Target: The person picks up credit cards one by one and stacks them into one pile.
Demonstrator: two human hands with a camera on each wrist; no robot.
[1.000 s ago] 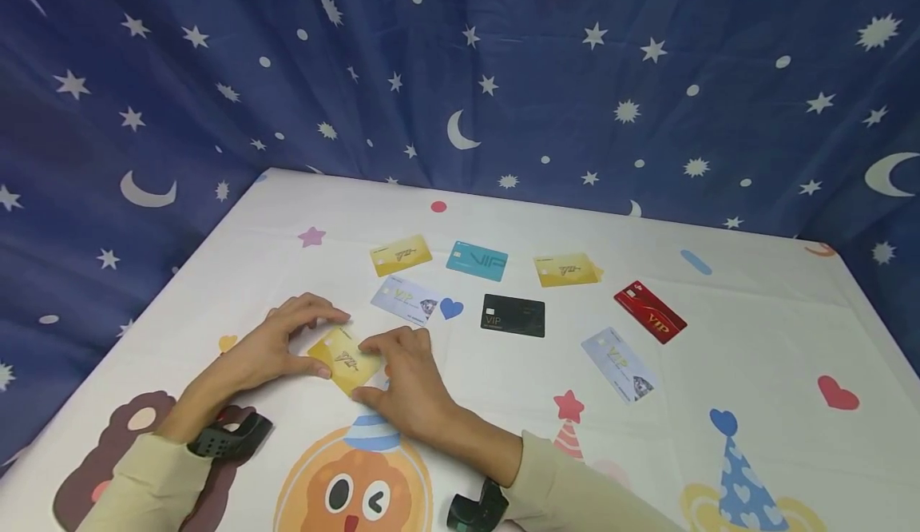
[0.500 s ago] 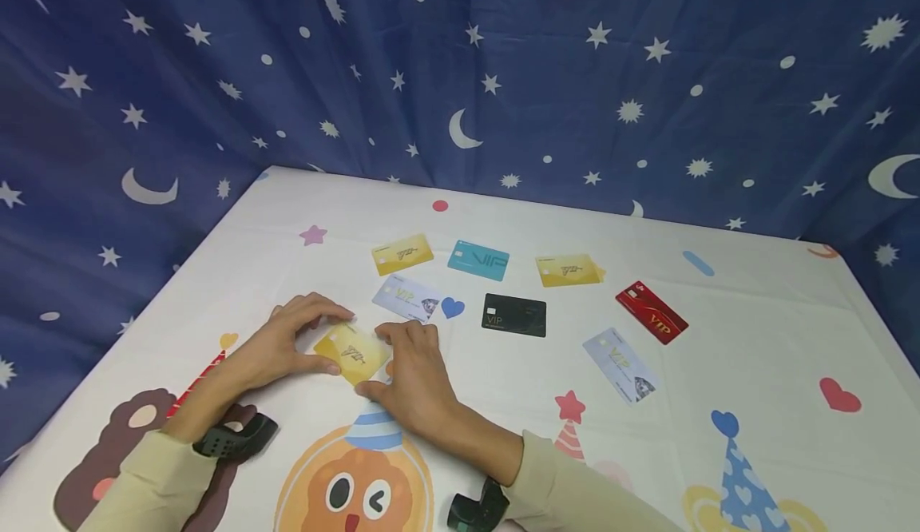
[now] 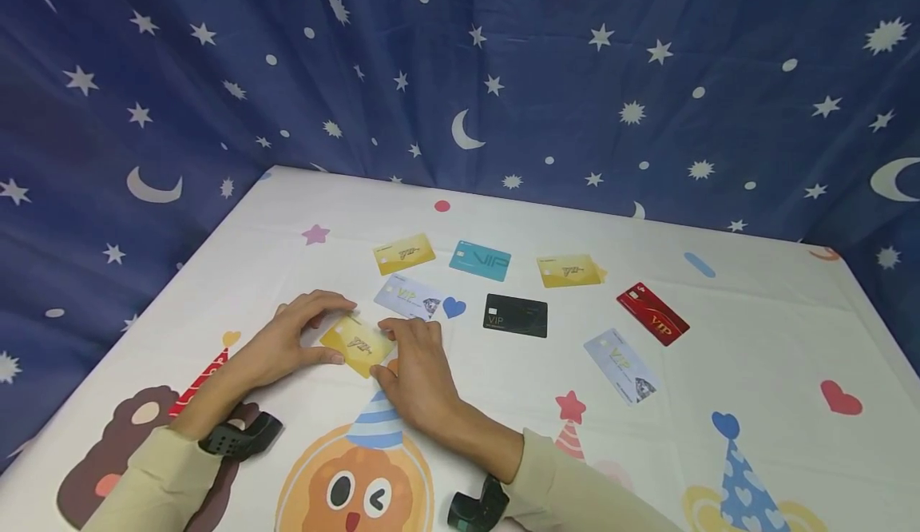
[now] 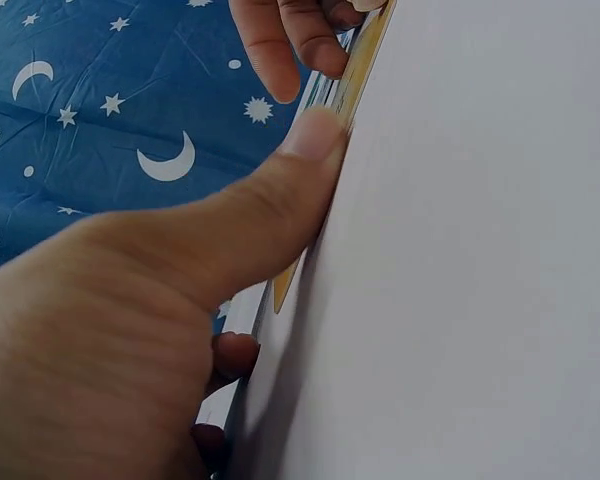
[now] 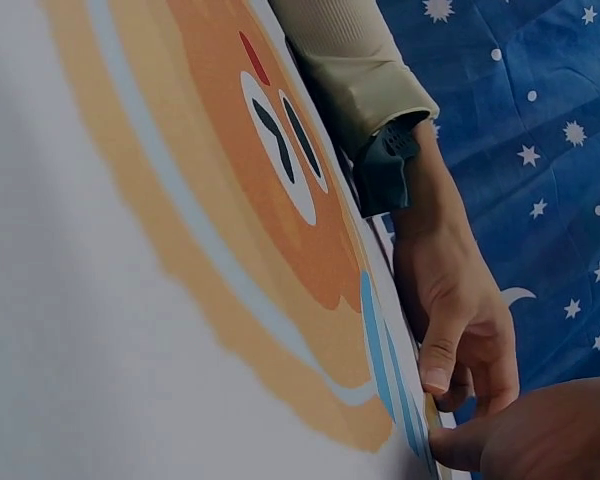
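A gold card [image 3: 359,345] lies between both hands, close over the white tabletop and turned at a slant. My left hand [image 3: 291,340] grips its left side, thumb at the lower edge and fingers at the far edge. On the opposite side, my right hand [image 3: 420,368] holds the card, its thumb at the near corner and its index finger by the right corner. In the left wrist view the gold card [image 4: 360,75] shows edge-on beside the thumb. Just beyond the hands lies a silver VIP card [image 3: 406,297].
Other cards lie spread out: a gold card [image 3: 404,254], a teal card [image 3: 480,260], another gold card [image 3: 569,271], a black card [image 3: 515,315], a red card [image 3: 652,313] and a silver card [image 3: 621,365]. A blue starry curtain [image 3: 359,53] hangs behind the table.
Both hands have shifted the gold card slightly right and away from the body, keeping it between them. The other cards have stayed in place.
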